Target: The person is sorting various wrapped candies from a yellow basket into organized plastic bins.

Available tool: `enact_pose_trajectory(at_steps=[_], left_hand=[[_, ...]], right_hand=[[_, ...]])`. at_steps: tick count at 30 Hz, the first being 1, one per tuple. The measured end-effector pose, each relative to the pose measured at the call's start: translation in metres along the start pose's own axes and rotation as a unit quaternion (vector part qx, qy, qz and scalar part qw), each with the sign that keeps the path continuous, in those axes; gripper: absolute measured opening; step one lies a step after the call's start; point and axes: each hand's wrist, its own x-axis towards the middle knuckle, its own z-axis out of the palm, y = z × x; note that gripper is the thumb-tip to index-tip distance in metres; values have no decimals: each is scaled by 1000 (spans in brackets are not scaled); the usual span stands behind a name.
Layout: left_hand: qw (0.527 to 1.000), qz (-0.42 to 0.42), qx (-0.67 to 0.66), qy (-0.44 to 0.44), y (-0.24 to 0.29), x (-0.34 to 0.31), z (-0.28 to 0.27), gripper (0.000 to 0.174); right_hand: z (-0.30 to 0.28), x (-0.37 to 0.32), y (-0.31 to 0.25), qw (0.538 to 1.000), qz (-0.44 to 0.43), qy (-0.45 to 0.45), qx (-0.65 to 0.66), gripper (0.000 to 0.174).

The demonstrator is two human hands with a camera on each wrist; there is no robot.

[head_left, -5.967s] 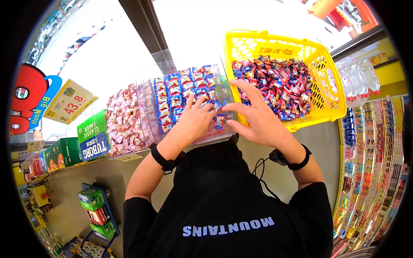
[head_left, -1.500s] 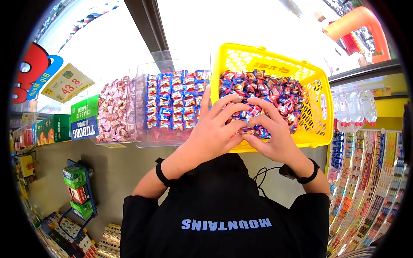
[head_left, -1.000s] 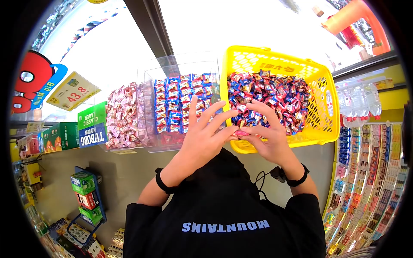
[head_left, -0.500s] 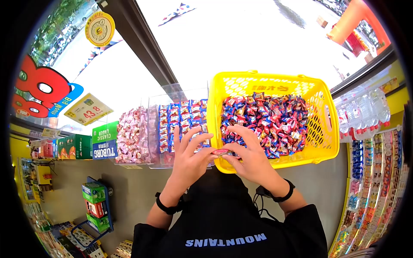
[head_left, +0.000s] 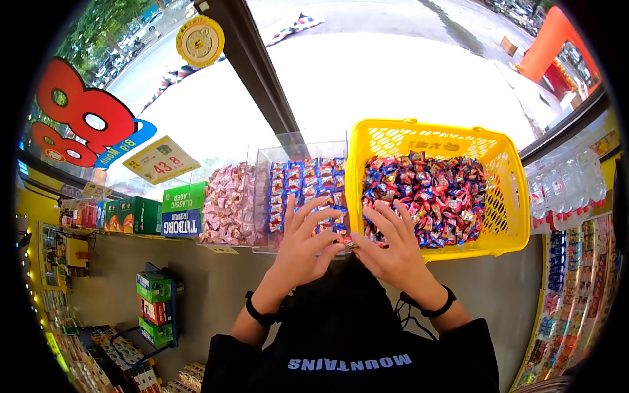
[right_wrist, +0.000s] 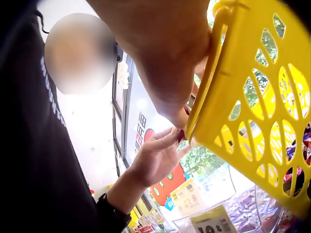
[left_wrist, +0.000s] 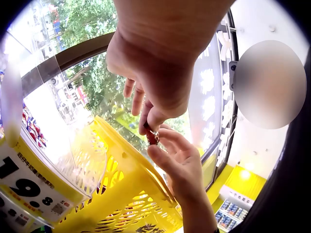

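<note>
In the head view, a small wrapped candy (head_left: 346, 242) is between the fingertips of my two hands, above the front of the clear box and basket. My left hand (head_left: 301, 247) pinches one end, with its other fingers spread. The thumb and forefinger of my right hand (head_left: 396, 252) pinch the other end. The left wrist view shows the candy's red wrapper (left_wrist: 152, 138) between the hands. Behind my left hand is a clear box (head_left: 262, 147) with wrapped candies (head_left: 308, 177) in neat rows. Behind my right hand stands a yellow basket (head_left: 514, 190) heaped with loose candies (head_left: 426, 196).
Pink-wrapped candies (head_left: 229, 203) fill another clear compartment at left, beside a green beer carton (head_left: 183, 208). Bottled water (head_left: 567, 183) stands right of the basket. A price card (head_left: 160, 160) hangs by the window. A cart with stacked cartons (head_left: 156, 308) stands on the floor.
My hands went from the rows in the clear box to the basket, then back left with a candy between their fingertips. The head view has tilted upward, showing more of the window.
</note>
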Motion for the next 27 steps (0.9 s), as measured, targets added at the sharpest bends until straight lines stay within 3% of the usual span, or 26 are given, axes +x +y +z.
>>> enact_pose_trajectory(at_steps=[6, 9, 15, 16, 23, 27], left_hand=[[999, -10, -33, -40, -36, -25, -33, 11], [999, -14, 4, -46, -62, -37, -54, 13], [988, -114, 86, 56, -159, -51, -63, 33], [988, -113, 93, 38, -167, -51, -62, 35], [990, -108, 77, -47, -182, -50, -47, 44], [994, -90, 48, -44, -187, -50, -47, 45]], right_hand=[[24, 19, -43, 999, -21, 6, -23, 32], [49, 29, -59, 998, -19, -47, -37, 36], [128, 54, -56, 989, 78, -117, 39, 23], [141, 55, -53, 986, 87, -132, 42, 22], [201, 73, -55, 966, 74, -247, 8, 19], [224, 75, -59, 953, 85, -290, -5, 16]])
